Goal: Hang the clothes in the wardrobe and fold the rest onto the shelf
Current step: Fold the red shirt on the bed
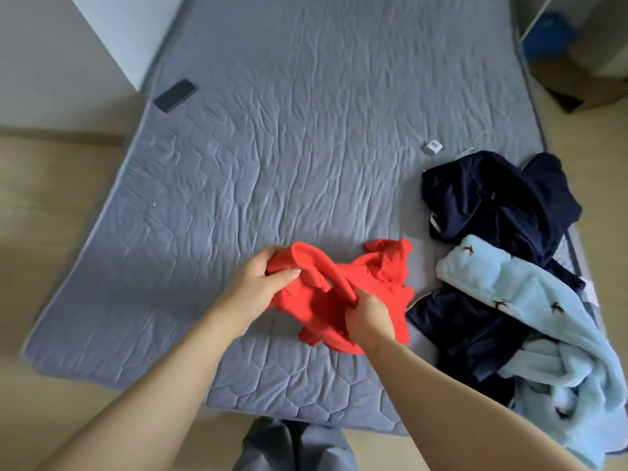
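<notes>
The person stands at the near edge of a grey quilted mattress [272,164] that lies on a pale wooden floor [51,198], and both bare forearms reach forward over it. On the mattress, near its front edge and a little right of the middle, lies a crumpled, bright red garment [319,307] of soft cloth. The left hand [258,280] grips the left end of this red garment, with the thumb on top and the fingers curled round the cloth. The right hand [368,316] is closed like a fist round a rolled band of the same garment, and this band arches up between the two hands. Just beside the red garment, to its right, there is a heap of other clothes. It has dark navy garments [492,198] at the far side and a light blue fleece garment [530,300] with small dark bird figures lying across them. More navy cloth lies under the fleece. Beyond the heap a small white cube [433,145] with a thin white cable rests on the mattress. A flat black phone [175,95] lies near the left edge of the mattress, well apart from the clothes. At the bottom of the view the person's grey trousers [292,447] show. A brown cardboard box [584,86] stands on the floor at the far right.
</notes>
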Motion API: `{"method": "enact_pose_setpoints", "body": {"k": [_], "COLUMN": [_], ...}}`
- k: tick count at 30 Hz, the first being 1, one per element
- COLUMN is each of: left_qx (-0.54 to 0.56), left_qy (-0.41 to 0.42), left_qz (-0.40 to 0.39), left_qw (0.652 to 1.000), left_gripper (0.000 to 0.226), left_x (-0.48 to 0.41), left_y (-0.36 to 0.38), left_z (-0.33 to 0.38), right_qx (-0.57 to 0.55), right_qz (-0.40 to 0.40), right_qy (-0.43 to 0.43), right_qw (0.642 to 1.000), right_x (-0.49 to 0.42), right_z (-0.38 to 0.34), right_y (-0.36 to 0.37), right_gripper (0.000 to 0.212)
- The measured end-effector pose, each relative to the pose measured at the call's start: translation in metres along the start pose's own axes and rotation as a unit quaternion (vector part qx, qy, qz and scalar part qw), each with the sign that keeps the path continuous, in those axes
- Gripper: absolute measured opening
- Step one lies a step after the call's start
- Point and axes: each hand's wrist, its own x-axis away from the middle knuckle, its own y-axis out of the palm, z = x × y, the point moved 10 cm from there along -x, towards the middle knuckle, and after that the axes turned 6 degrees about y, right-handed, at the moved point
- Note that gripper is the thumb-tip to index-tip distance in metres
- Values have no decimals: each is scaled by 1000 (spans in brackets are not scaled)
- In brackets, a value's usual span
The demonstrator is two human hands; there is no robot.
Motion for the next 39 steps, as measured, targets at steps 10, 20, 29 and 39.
{"method": "enact_pose_setpoints", "body": {"k": [10, 20, 29, 39], "left_qx": [-34, -146, -239, -423], "left_qy": [66, 136, 79, 147], "left_qz": [118, 54, 13, 185], "left_qw": [990, 978, 968, 875], "left_gripper": [20, 21, 38, 18], "left_x": [14, 40, 71, 132], "left_y": [-112, -229, -277, -283], "left_z": [67, 111, 132, 174], "right_qx": [-94, -436, -450, -294], "right_qz": [132, 156, 155, 373], "right_qy": [16, 61, -93, -114], "right_qw": [987, 884, 875, 873], "right_x": [52, 140, 213, 292], "right_z": [-80, -168, -228, -189], "right_y": [-65, -52, -66, -94], "right_gripper": [35, 27, 14, 26]}}
